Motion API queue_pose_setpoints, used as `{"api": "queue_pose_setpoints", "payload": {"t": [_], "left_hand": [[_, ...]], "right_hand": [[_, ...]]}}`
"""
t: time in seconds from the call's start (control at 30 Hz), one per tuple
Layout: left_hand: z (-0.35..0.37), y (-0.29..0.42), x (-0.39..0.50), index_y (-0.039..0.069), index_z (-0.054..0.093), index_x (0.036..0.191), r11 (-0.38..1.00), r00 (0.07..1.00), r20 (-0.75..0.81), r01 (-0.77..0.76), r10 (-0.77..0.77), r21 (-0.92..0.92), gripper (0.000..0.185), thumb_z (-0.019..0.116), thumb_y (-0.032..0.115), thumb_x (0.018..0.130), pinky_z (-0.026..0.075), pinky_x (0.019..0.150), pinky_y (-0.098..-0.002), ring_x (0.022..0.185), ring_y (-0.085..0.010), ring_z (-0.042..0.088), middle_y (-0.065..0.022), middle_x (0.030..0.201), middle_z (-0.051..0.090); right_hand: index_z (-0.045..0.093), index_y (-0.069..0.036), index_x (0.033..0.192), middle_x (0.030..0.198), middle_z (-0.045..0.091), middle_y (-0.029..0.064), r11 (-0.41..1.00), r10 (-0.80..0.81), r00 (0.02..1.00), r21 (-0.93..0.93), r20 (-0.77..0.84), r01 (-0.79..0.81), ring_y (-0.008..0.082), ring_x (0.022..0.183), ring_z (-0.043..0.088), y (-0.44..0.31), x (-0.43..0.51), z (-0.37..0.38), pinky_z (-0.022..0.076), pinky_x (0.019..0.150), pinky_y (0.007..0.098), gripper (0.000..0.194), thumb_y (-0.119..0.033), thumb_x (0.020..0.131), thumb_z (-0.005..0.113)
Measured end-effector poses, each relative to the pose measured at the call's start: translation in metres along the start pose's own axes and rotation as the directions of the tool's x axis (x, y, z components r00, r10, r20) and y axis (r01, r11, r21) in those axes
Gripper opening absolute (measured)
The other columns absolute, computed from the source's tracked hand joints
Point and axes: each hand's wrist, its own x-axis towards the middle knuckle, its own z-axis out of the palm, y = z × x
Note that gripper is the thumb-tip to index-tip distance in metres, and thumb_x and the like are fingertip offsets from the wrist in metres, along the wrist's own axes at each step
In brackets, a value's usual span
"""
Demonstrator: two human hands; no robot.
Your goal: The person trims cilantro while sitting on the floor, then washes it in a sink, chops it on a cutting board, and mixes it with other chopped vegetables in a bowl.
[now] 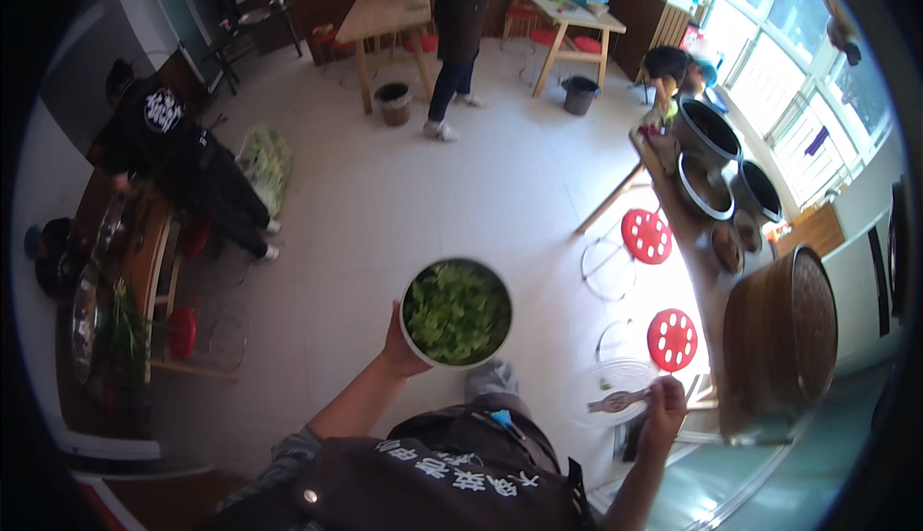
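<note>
My left hand grips a round, pale-rimmed bowl from its left side, in front of my apron. Chopped green leaves fill the bowl. Off to the right, my right hand pinches the edge of a clear round plastic lid or dish. A flat brownish piece lies across it, reaching my fingers; I cannot tell whether it is a utensil. A small green scrap shows on or through the clear plastic.
A large wooden steamer stands close on my right, past red stools. Large pots line the table there. One person bends over the left table; another stands ahead. A bag of greens and a bucket occupy the floor.
</note>
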Motion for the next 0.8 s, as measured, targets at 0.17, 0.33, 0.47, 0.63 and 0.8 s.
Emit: {"api": "queue_pose_setpoints", "payload": {"t": [0.17, 0.33, 0.47, 0.63, 0.8], "left_hand": [[0.000, 0.087, 0.108, 0.018, 0.028, 0.142, 0.997, 0.997, -0.075, -0.005, -0.001, -0.081, 0.081, 0.044, 0.068, 0.081, 0.028, 0.107, -0.0535, 0.133, -0.0338, 0.030, -0.0126, 0.145, 0.031], [-0.020, 0.163, 0.239, 0.012, 0.032, 0.139, 0.980, 0.947, -0.276, -0.124, 0.164, 0.157, 0.081, 0.036, 0.070, 0.083, 0.032, 0.105, -0.0492, 0.129, -0.0321, 0.037, -0.0121, 0.141, 0.037], [-0.040, 0.235, 0.355, 0.010, 0.028, 0.142, 0.986, 0.984, -0.065, -0.166, 0.164, -0.028, 0.092, 0.042, 0.073, 0.077, 0.030, 0.108, -0.0449, 0.131, -0.0290, 0.035, -0.0115, 0.144, 0.034], [-0.064, 0.328, 0.514, 0.012, 0.029, 0.142, 0.949, 0.998, -0.058, 0.011, 0.008, 0.315, 0.083, 0.040, 0.069, 0.082, 0.034, 0.106, -0.0427, 0.129, -0.0271, 0.037, -0.0099, 0.143, 0.035], [-0.053, 0.411, 0.714, 0.017, 0.031, 0.141, 0.957, 0.995, -0.053, 0.092, -0.081, 0.274, 0.073, 0.036, 0.065, 0.086, 0.038, 0.103, -0.0460, 0.127, -0.0274, 0.041, -0.0094, 0.140, 0.039]], "right_hand": [[0.055, 0.002, 0.115, 0.096, 0.063, 0.0066, 0.849, 0.298, 0.723, 0.172, 0.624, -0.499, 0.0126, 0.085, 0.060, 0.002, 0.161, 0.198, 0.0485, 0.078, 0.0247, 0.028, -0.014, 0.093, 0.052], [0.049, -0.003, 0.121, 0.123, 0.050, 0.0085, 0.662, 0.235, 0.396, 0.152, 0.888, -0.734, 0.0240, 0.116, 0.047, 0.036, 0.302, 0.378, 0.0388, 0.099, 0.0457, 0.031, -0.021, 0.097, 0.046], [0.042, -0.003, 0.129, 0.136, 0.042, 0.0096, 0.620, 0.232, 0.387, 0.171, 0.892, -0.766, 0.0270, 0.120, 0.044, 0.029, 0.408, 0.475, 0.0338, 0.102, 0.0484, 0.039, -0.025, 0.098, 0.041], [0.043, -0.003, 0.128, 0.125, 0.051, 0.0110, 0.550, 0.159, 0.569, 0.407, 0.806, -0.730, 0.0246, 0.118, 0.046, 0.012, 0.531, 0.540, 0.0350, 0.101, 0.0445, 0.039, -0.027, 0.098, 0.042], [0.046, -0.006, 0.124, 0.124, 0.052, 0.0121, 0.468, 0.071, 0.717, 0.611, 0.694, -0.638, 0.0271, 0.116, 0.047, 0.000, 0.698, 0.562, 0.0359, 0.099, 0.0471, 0.037, -0.030, 0.096, 0.044]]}}
